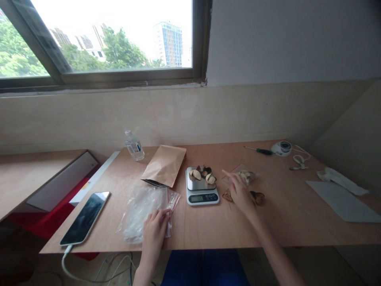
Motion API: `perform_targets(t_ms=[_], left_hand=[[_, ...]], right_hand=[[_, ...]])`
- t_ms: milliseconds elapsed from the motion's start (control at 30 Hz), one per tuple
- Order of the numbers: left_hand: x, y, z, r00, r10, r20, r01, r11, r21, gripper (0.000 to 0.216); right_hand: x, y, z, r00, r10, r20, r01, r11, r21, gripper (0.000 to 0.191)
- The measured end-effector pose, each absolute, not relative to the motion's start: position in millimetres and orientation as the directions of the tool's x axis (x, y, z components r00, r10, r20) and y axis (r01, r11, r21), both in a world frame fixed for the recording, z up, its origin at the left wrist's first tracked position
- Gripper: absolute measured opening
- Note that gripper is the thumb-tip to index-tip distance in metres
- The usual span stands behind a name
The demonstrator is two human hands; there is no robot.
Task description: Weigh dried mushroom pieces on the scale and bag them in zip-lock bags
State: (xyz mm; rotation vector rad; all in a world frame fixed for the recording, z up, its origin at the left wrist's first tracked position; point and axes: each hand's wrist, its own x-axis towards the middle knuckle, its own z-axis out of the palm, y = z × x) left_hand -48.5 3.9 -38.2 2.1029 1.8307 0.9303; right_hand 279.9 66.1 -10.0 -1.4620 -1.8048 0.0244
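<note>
My left hand [155, 227] lies on a stack of clear zip bags [139, 214], its thumb and fingers pinched at a bag's red-lined edge. My right hand [239, 191] is over the table right of the scale, index finger stretched toward the upper left; its palm side is hidden. On the steel plate of a white digital kitchen scale [203, 200] rest several dried pieces [195, 174], pale and dark brown. Behind my right hand lies a small zip bag [247, 173] holding pale pieces. Dark brown dried husks [257, 198] lie beside my right wrist, with a smaller brown piece [227, 195] left of it.
A brown kraft pouch [165, 165] lies behind the bag stack, near a water bottle [135, 147]. At the left edge is a phone [85, 218] on a charging cable. A screwdriver [263, 151], dome camera [282, 148] and white sheet [342, 200] are on the right.
</note>
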Motion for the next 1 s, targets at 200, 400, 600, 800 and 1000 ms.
perform_targets(t_ms=[200,400,600,800,1000], left_hand=[[-53,4,-50,0.031,0.944,0.328,0.798,-0.221,0.561,0.025],[-52,3,-51,0.027,0.950,0.312,0.781,-0.215,0.587,0.023],[-50,1,-47,0.018,0.956,0.292,0.771,-0.199,0.605,0.023],[-49,-2,-43,0.003,0.960,0.278,0.748,-0.187,0.637,0.023],[-45,0,-46,-0.107,0.936,0.335,0.732,-0.154,0.664,0.035]], right_hand=[[259,162,10,-0.285,0.937,0.203,0.707,0.349,-0.615,0.033],[248,202,6,-0.375,0.927,0.013,0.670,0.281,-0.687,0.026],[264,204,-2,-0.186,0.969,0.163,0.653,0.246,-0.716,0.027],[297,150,3,0.010,0.953,0.302,0.625,0.229,-0.746,0.029],[324,48,-17,-0.044,0.945,0.324,0.713,0.257,-0.652,0.024]])
